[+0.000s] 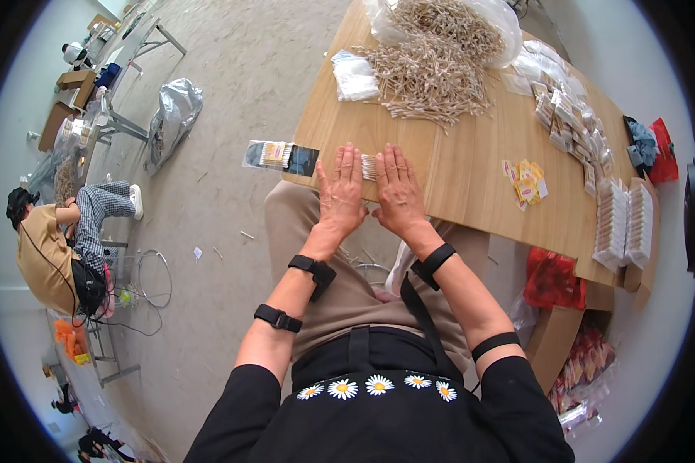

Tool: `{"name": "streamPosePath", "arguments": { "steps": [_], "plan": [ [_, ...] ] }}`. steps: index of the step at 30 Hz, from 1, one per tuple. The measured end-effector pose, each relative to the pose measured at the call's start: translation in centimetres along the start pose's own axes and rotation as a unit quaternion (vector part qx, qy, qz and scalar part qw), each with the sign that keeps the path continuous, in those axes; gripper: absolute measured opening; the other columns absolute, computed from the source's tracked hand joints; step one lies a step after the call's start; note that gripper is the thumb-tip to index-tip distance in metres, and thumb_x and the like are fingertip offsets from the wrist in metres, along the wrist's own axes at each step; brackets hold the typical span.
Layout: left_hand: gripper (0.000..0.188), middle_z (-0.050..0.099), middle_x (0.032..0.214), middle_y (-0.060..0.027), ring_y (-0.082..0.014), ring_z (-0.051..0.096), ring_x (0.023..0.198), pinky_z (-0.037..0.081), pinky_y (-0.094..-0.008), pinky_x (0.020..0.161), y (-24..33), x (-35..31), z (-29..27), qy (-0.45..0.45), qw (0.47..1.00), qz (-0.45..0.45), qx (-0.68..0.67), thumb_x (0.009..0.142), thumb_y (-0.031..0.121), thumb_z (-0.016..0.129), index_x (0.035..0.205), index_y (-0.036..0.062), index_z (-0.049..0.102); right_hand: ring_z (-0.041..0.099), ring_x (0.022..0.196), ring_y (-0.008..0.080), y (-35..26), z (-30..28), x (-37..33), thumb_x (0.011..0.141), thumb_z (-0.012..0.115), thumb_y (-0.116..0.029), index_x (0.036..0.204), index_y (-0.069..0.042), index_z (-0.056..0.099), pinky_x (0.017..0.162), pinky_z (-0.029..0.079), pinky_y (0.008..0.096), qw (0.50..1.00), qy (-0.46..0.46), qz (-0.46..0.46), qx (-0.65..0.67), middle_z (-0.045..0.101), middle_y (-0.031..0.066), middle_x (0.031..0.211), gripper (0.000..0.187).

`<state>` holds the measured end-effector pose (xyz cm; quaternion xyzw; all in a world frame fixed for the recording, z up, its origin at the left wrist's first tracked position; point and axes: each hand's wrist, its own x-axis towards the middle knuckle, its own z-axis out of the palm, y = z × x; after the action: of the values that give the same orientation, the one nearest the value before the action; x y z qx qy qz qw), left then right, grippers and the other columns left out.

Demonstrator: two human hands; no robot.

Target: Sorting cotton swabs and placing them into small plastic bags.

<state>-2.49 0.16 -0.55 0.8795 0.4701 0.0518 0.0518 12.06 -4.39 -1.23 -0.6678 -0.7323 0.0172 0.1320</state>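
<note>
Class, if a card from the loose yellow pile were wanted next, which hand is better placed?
Probably the right hand: it is nearer the yellow cards, which lie to its right. The left hand is on the far side of the swabs.

Has a scuffed grey floor [224, 100], pale walls [618, 50] to left and right, a light-wood counter [463, 177], and metal-legged tables [127, 126] lining the left side. Looks brightly, evenly lit across the floor.

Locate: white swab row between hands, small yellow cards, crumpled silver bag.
White swab row [369, 167], head view: visible middle.
Small yellow cards [527, 185], head view: pile's middle.
Crumpled silver bag [176, 119], head view: its side.
</note>
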Motion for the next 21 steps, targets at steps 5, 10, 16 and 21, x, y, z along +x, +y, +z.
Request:
{"name": "streamPosePath", "arguments": {
  "steps": [5,10,16,21],
  "plan": [
    [0.115,0.019,0.164,-0.0135,-0.0274,0.016,0.154,0.007,-0.0626,0.120,0.9,0.9,0.8,0.016,0.999,0.035,0.002,0.064,0.029,0.086,0.156,0.0036,0.022,0.019,0.151,0.0381,0.2,0.1,0.0,0.059,0.088,-0.025,0.151,0.005,0.026,0.124,0.018,0.0442,1.000,0.010,-0.003,0.029,0.023,0.0244,0.160,0.115],
    [0.114,0.019,0.164,-0.0130,-0.0273,0.016,0.153,0.009,-0.0627,0.120,1.0,0.9,1.6,0.047,0.997,0.035,0.046,0.065,0.026,0.085,0.157,0.0042,0.020,0.016,0.151,0.0384,0.1,-0.4,-1.5,0.060,0.089,-0.026,0.152,0.006,0.023,0.123,0.016,0.0486,0.996,0.013,0.070,0.045,0.021,0.0240,0.160,0.118],
    [0.102,0.022,0.164,-0.0136,-0.0280,0.020,0.152,0.012,-0.0642,0.119,1.3,0.8,1.0,0.039,0.999,0.032,0.003,0.070,0.012,0.077,0.156,0.0030,0.023,0.012,0.152,0.0394,-0.9,-0.4,-1.8,0.061,0.090,-0.031,0.153,0.006,0.020,0.122,0.014,0.0527,0.987,-0.008,0.158,0.001,0.019,0.0242,0.161,0.121],
    [0.105,0.021,0.164,-0.0135,-0.0283,0.018,0.153,0.011,-0.0651,0.119,1.3,0.9,1.2,0.034,0.999,0.040,-0.008,0.069,0.016,0.080,0.156,0.0030,0.022,0.010,0.152,0.0396,-0.6,-0.5,0.2,0.060,0.090,-0.034,0.153,0.006,0.020,0.122,0.013,0.0519,0.985,-0.019,0.167,-0.029,0.019,0.0252,0.160,0.123]
  ]
}}
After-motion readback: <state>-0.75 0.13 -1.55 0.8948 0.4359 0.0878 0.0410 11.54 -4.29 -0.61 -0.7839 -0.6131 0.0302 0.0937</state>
